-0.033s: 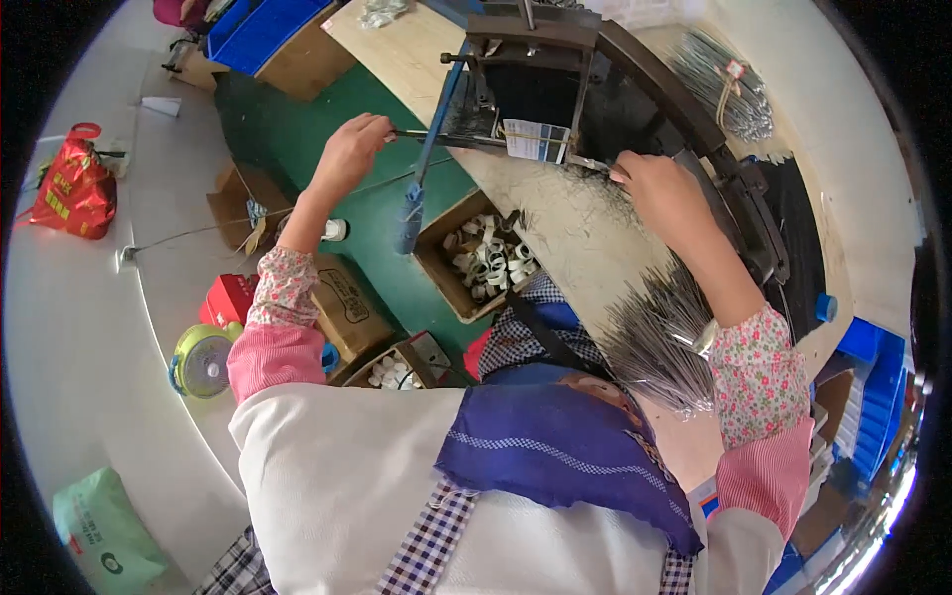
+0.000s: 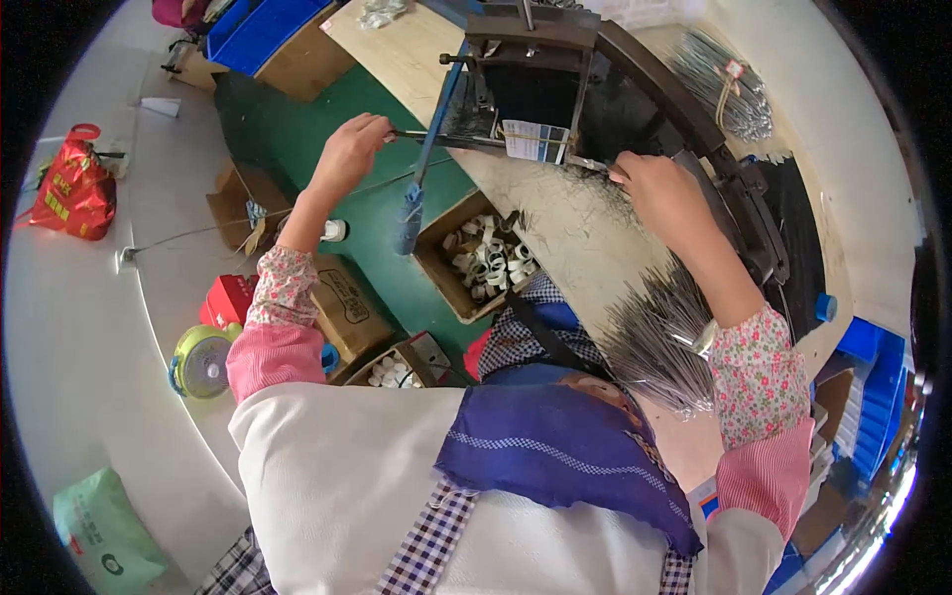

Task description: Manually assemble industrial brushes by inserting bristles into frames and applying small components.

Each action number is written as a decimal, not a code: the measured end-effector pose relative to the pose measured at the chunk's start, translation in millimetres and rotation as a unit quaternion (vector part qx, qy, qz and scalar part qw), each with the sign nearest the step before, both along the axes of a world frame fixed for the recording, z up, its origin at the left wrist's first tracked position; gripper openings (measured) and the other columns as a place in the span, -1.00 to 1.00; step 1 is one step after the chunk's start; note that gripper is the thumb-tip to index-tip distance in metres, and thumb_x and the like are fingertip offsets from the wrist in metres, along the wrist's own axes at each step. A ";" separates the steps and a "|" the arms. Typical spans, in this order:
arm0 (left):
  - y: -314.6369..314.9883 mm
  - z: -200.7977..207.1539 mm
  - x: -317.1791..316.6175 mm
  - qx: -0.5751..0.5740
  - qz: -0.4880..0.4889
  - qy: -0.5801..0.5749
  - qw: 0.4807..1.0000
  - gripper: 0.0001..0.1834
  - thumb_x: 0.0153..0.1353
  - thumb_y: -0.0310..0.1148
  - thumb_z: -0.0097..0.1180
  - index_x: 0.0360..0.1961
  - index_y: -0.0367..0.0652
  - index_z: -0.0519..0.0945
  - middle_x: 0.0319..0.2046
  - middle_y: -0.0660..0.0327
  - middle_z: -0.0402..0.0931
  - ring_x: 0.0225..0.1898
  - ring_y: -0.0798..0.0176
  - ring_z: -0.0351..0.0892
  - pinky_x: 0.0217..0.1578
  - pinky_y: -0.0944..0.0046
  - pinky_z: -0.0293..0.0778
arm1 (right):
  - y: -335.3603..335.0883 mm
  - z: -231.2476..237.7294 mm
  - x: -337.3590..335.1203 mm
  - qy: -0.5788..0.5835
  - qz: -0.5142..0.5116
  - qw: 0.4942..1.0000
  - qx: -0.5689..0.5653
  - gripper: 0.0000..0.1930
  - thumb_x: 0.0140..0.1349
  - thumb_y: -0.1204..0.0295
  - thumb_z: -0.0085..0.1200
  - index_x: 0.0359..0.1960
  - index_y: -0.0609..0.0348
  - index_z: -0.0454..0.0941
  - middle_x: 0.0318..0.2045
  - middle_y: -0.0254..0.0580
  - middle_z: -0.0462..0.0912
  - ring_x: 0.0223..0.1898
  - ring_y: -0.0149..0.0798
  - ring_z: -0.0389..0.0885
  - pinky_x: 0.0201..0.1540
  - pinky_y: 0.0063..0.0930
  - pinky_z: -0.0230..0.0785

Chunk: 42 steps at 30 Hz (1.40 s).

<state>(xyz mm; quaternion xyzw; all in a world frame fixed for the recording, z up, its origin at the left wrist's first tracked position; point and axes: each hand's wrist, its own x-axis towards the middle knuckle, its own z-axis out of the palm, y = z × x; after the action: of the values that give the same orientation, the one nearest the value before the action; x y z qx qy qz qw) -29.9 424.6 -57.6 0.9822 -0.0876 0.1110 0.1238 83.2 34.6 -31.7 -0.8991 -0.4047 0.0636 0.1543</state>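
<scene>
My left hand is closed around the end of a dark rod that runs toward a black metal bench machine. My right hand is closed too, its fingertips pinched beside a small pale metal piece at the machine's front edge; what lies between them is hidden. A printed paper label sits on the machine between my hands. Below my right forearm lies a large bundle of thin grey wires. Short wire bits are scattered on the wooden table near the machine.
A blue-wrapped rod hangs between my arms. Beside the table stands a box of white rings. A second wire bundle lies at the far right. Cartons, a green fan and blue bins stand around.
</scene>
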 end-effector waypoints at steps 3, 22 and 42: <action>7.0 -3.2 -1.0 -0.003 -0.012 -0.027 1.000 -0.95 0.09 -0.57 -0.02 -0.40 -0.22 0.42 -0.47 0.03 0.40 -0.34 -0.07 0.46 -0.32 0.06 0.41 | 5.1 3.0 -1.7 0.004 0.006 1.000 0.001 -0.87 0.17 0.47 -0.04 -0.34 0.23 0.53 -0.47 0.11 0.61 -0.34 0.14 0.62 -0.28 -0.03 0.44; -2.3 -0.9 -2.0 -0.106 -0.007 0.032 0.994 -0.91 0.18 -0.49 0.03 -0.30 -0.26 0.51 -0.41 0.05 0.50 -0.33 -0.07 0.50 -0.32 0.09 0.42 | 3.2 -5.0 6.2 0.024 0.014 1.000 0.011 -0.88 0.19 0.48 -0.04 -0.40 0.29 0.46 -0.43 0.13 0.57 -0.32 0.20 0.55 -0.31 -0.02 0.37; -117.8 -6.0 -67.7 -0.518 0.008 -0.130 0.845 -0.47 0.45 -0.13 -0.33 -0.41 -0.31 0.58 -0.35 0.07 0.61 -0.20 0.18 0.55 0.19 -0.04 0.24 | 4.7 9.4 3.0 0.064 -0.036 0.997 -0.005 -0.79 0.25 0.31 0.00 -0.37 0.21 0.52 -0.46 0.18 0.58 -0.32 0.23 0.57 -0.28 0.03 0.40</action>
<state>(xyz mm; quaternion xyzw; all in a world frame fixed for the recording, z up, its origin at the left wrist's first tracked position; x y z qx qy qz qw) -97.7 306.8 -63.6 0.7525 -0.0243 0.2675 0.6013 86.2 39.4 -22.3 -0.9079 -0.3611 0.1176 0.1777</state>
